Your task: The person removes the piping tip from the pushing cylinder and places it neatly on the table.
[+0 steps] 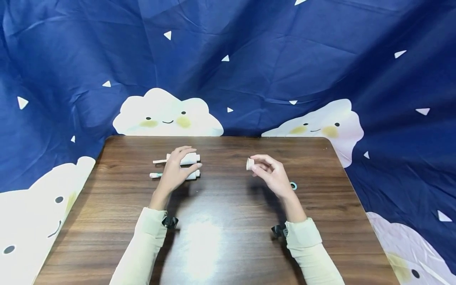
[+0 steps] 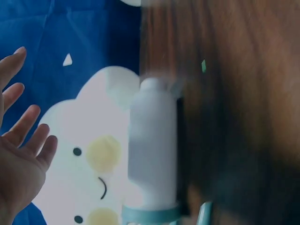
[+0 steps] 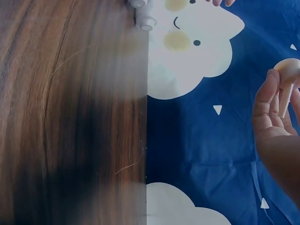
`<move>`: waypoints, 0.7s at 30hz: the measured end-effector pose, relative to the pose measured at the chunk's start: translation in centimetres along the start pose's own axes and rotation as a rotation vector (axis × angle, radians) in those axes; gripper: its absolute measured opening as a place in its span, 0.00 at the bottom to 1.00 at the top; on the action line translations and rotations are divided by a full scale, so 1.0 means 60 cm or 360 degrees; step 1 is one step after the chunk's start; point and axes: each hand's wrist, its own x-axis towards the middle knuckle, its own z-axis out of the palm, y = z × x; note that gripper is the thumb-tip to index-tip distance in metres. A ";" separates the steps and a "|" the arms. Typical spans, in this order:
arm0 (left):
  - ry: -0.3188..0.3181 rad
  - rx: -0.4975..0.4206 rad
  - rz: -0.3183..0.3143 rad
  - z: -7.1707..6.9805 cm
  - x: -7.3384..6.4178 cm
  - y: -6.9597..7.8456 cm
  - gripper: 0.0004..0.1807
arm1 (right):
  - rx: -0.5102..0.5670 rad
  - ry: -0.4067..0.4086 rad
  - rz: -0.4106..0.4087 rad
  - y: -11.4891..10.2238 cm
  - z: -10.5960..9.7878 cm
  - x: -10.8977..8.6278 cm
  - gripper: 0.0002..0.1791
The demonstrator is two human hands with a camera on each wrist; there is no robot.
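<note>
My left hand (image 1: pixel 175 170) is over two white bottles that lie side by side on the wooden table, its fingers spread and holding nothing. The far bottle (image 1: pixel 189 159) and the near bottle (image 1: pixel 194 175) are partly hidden by the hand. In the left wrist view one white bottle (image 2: pixel 153 145) shows a teal band at its lower end, apart from the fingers. My right hand (image 1: pixel 273 176) pinches a small cream-coloured piece (image 1: pixel 250 164) above the table. The right wrist view shows this piece (image 3: pixel 287 70) with a rounded head and short stem.
A teal ring (image 1: pixel 293 185) lies beside the right wrist. A pale flat stick (image 1: pixel 159 161) and a pink-and-teal tip (image 1: pixel 155 175) stick out left of the bottles. Behind the brown table (image 1: pixel 228 206) hangs a blue cloth (image 1: pixel 256 71) with clouds.
</note>
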 end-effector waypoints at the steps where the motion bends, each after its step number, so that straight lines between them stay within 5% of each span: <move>1: 0.0000 -0.0029 -0.0004 0.005 -0.003 0.002 0.27 | 0.0000 -0.0003 0.0005 0.000 0.002 0.001 0.18; 12: -0.0106 -0.0517 0.0006 0.060 -0.016 0.042 0.27 | 0.0029 -0.0001 0.0032 0.004 0.029 0.007 0.18; 16: -0.0104 -0.0590 0.0068 0.071 -0.012 0.073 0.28 | 0.0030 -0.0024 0.0031 0.005 0.041 0.009 0.17; 21: -0.0128 -0.0676 0.0170 0.058 -0.011 0.134 0.26 | -0.0022 -0.0089 0.0006 0.006 0.057 0.011 0.16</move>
